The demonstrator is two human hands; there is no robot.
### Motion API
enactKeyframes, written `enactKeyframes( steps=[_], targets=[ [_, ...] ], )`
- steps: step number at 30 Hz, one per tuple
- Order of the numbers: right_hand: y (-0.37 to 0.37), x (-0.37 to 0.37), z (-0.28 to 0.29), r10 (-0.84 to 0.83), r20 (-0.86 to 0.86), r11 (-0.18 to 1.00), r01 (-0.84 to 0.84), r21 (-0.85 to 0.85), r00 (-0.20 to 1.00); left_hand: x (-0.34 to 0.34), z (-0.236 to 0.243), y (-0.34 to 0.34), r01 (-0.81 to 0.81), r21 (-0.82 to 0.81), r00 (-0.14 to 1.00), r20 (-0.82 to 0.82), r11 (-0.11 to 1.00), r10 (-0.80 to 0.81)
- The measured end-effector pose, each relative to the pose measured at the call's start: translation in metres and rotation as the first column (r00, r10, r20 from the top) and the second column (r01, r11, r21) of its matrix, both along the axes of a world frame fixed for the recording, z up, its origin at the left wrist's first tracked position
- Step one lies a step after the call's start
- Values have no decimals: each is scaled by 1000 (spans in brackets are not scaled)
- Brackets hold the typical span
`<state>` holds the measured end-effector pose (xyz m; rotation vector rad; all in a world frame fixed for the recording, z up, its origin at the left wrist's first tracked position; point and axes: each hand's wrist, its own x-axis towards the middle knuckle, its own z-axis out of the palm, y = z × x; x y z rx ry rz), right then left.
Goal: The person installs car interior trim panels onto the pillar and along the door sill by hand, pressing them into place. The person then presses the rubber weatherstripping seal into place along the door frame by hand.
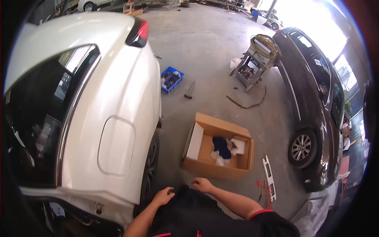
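Low in the view, my left hand (pixel 164 195) has its fingers curled beside my dark clothing; what, if anything, is in them is too small to make out. My right hand (pixel 201 185) is also curled, a little higher and to the right, its grip likewise unclear. Just beyond both hands lies an open cardboard box (pixel 189 166) holding dark blue cloth (pixel 221 146), clear wrapping and white foam (pixel 237 145). The white car (pixel 102 87) fills the left side, with an open door at the bottom.
A dark car (pixel 300 87) stands at right. Beyond the box are a blue crate (pixel 178 79), a long-handled tool (pixel 189 93), a grey wheeled cart (pixel 252 65) and a hose (pixel 246 106). A long white part (pixel 268 172) lies by red items on the floor.
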<state>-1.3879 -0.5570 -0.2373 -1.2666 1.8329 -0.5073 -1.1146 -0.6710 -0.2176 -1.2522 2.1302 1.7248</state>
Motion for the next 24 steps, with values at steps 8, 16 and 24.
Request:
enactKeyframes(
  steps=[8,16,24],
  targets=[
    [-212,-167,42,-40,19,975,43,-220,999,-259,19,-182,-130,-51,950,-293,990,110],
    [-475,-428,66,-455,247,852,499,-157,855,-464,-81,-414,-63,13,972,-227,998,65],
    [-268,-624,-75,-798,-99,600,798,-55,594,-569,-62,-593,-259,210,959,-62,943,277]
  ],
)
